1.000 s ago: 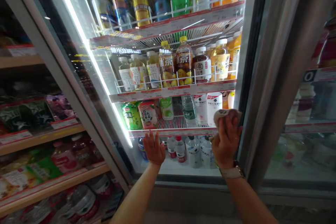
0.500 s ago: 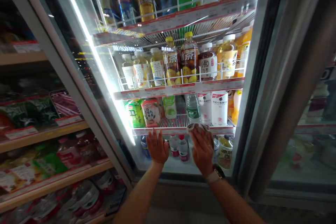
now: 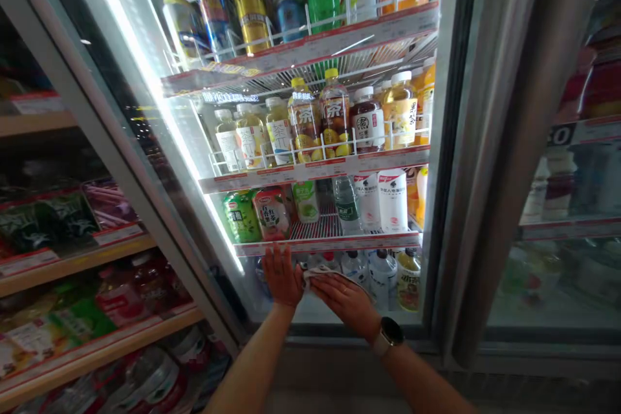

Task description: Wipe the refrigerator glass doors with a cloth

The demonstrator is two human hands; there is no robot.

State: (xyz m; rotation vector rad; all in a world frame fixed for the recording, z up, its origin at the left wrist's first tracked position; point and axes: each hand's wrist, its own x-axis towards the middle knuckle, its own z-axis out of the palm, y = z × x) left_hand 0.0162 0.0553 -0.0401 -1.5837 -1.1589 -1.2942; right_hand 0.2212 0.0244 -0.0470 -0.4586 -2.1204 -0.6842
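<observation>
My left hand (image 3: 282,277) lies flat against the glass door of a lit drinks fridge, fingers outstretched and pointing up, with nothing in it. Just to its right, my right hand (image 3: 343,297) presses a pale cloth (image 3: 317,272) to the glass, its fingers angled to the left; the palm hides much of the cloth. A watch (image 3: 389,331) is on my right wrist. Behind the glass, near both hands, runs the red-and-white edge strip of a lower shelf (image 3: 325,244). Several bottles on the bottom level, one with a yellowish drink (image 3: 408,279), are partly covered by my hands.
Higher fridge shelves hold cans, such as a gold can (image 3: 250,11), and tea bottles (image 3: 334,113). A metal door frame (image 3: 490,162) stands on the right, with another glass section beyond it. Wooden shelves (image 3: 104,328) of packaged goods are on the left.
My right hand has swept the cloth left and down across the glass, close to my left hand, turning its fingers leftward. My left hand stays flat on the glass. The view has shifted slightly.
</observation>
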